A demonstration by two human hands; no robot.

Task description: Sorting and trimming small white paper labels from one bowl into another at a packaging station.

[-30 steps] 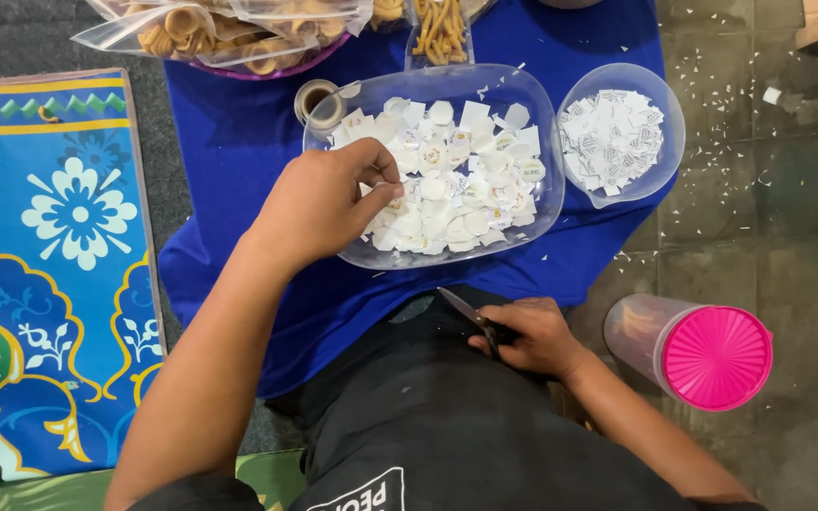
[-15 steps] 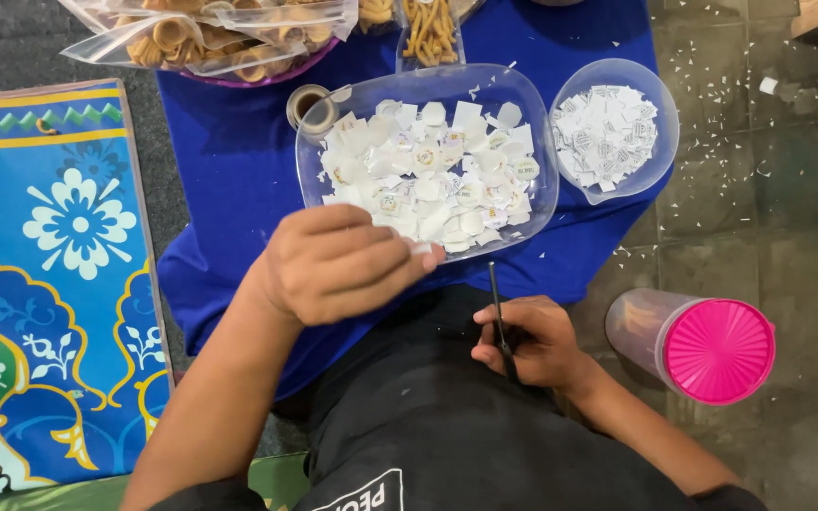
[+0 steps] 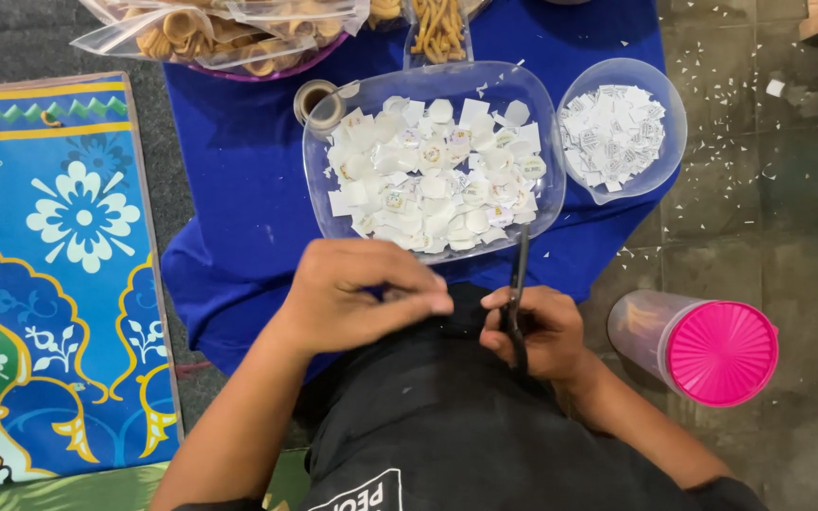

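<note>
Drawn back from the tray a second ago, the left hand [image 3: 357, 298] now sits near the person's lap, fingers curled tight together — whether they pinch a paper piece cannot be told. Just to its right, the right hand [image 3: 534, 326] is clenched around black scissors [image 3: 518, 284], blades pointing far toward the clear plastic tray [image 3: 319, 185] heaped with white paper cut-outs [image 3: 433, 175]. Both hands nearly meet over the dark shirt. Right of the tray stands a round clear bowl [image 3: 669, 118] of smaller paper squares — both rest on a blue cloth [image 3: 229, 170]. A pink-lidded container [image 3: 717, 352] lies on the floor at right.
</note>
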